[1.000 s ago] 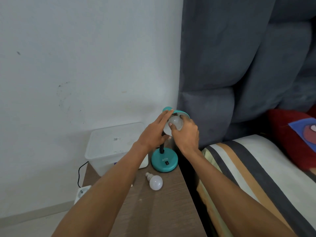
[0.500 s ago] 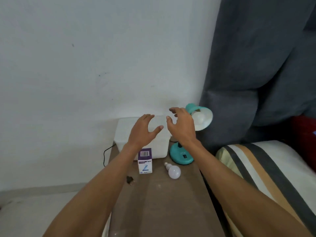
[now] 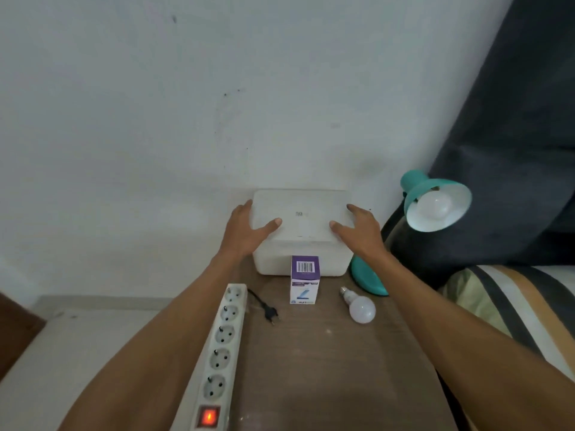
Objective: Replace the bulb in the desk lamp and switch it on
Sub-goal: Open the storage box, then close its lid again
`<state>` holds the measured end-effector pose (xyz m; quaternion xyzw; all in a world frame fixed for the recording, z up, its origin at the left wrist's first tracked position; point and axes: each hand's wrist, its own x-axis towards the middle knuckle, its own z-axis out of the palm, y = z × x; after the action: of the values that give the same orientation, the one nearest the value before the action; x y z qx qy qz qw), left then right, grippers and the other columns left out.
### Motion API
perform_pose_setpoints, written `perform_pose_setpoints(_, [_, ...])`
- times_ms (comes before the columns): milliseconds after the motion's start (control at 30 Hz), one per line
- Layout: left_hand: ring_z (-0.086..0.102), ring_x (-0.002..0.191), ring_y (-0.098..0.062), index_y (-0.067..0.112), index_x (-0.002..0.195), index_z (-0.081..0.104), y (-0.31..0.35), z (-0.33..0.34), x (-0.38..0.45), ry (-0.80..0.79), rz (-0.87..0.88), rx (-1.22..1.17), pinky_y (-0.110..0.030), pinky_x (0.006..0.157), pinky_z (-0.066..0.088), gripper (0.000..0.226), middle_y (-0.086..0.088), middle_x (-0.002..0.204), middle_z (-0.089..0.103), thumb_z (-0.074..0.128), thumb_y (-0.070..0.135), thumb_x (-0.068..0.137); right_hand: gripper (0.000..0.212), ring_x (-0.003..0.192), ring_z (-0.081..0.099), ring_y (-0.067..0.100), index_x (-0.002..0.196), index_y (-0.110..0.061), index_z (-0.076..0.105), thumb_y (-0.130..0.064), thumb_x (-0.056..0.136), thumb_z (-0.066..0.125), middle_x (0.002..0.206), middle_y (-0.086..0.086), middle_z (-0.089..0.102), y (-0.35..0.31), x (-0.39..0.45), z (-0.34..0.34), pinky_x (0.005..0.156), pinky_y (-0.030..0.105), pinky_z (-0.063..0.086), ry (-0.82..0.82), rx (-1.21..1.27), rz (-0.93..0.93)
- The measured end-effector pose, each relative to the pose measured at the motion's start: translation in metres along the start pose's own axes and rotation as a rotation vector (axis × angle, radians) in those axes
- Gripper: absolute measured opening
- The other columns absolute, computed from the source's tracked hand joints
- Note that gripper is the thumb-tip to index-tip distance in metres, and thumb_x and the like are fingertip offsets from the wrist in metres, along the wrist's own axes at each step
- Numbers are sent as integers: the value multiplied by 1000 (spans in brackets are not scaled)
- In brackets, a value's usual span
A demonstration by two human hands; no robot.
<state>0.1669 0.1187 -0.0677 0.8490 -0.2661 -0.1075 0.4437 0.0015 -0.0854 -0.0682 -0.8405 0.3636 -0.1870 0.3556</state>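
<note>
The teal desk lamp (image 3: 420,191) stands at the back right of the wooden table, its shade tilted toward me with a white bulb (image 3: 435,206) seated inside, unlit. Its teal base (image 3: 367,279) shows partly behind my right forearm. A second white bulb (image 3: 359,306) lies loose on the table. The lamp's black plug (image 3: 270,314) lies unplugged beside a white power strip (image 3: 224,343) whose red switch glows. My left hand (image 3: 245,231) and my right hand (image 3: 357,231) are spread, empty, at the two sides of a white plastic box (image 3: 300,222).
A small purple and white bulb carton (image 3: 305,279) stands in front of the white box. The wall is close behind the table (image 3: 326,368). A dark padded headboard and a striped bed (image 3: 513,306) lie to the right. The floor drops off at the left.
Both hands left the bulb in the lamp shade and moved left to the sides of the white box. My view pulled back, so the power strip and plug now show.
</note>
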Motion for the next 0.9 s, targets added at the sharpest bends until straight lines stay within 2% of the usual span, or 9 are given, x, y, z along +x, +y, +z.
perform_pose_setpoints(167, [31, 153, -23, 13, 165, 18, -8, 14, 9, -74, -61, -87, -39, 125, 28, 114, -5, 169, 28, 80, 58, 81, 75, 141, 39, 24, 150, -12, 40, -43, 89, 69, 153, 8, 42, 7, 9, 6, 115, 35, 30, 20, 53, 17])
perform_pose_setpoints(333, [30, 154, -22, 10, 164, 18, -10, 18, 11, -33, -56, -117, -39, 126, 27, 118, -4, 169, 27, 85, 54, 78, 77, 143, 36, 22, 152, -10, 36, -37, 89, 71, 156, 7, 39, 7, 14, 10, 115, 30, 26, 1, 105, 28])
perform_pose_setpoints(600, [32, 152, -21, 8, 164, 20, 2, 15, 11, 15, -20, -132, -32, 121, 28, 113, -5, 168, 30, 85, 48, 81, 80, 146, 30, 26, 153, -13, 34, -39, 87, 69, 159, 10, 33, -7, 20, 5, 119, 42, 26, 57, 86, 12])
perform_pose_setpoints(767, [32, 152, -22, 9, 163, 22, 22, 3, -1, 55, 49, -114, -27, 117, 26, 110, -5, 167, 32, 84, 48, 82, 79, 145, 30, 28, 154, -13, 33, -40, 88, 67, 159, 12, 32, -18, 11, -13, 119, 41, 26, 83, 68, -32])
perform_pose_setpoints(900, [37, 149, -23, 8, 161, 27, 37, -9, -28, 59, 79, -92, -21, 108, 26, 104, -7, 164, 37, 85, 44, 83, 79, 144, 32, 26, 154, -12, 33, -39, 88, 67, 158, 11, 34, -22, -13, -23, 118, 39, 27, 98, 82, -40])
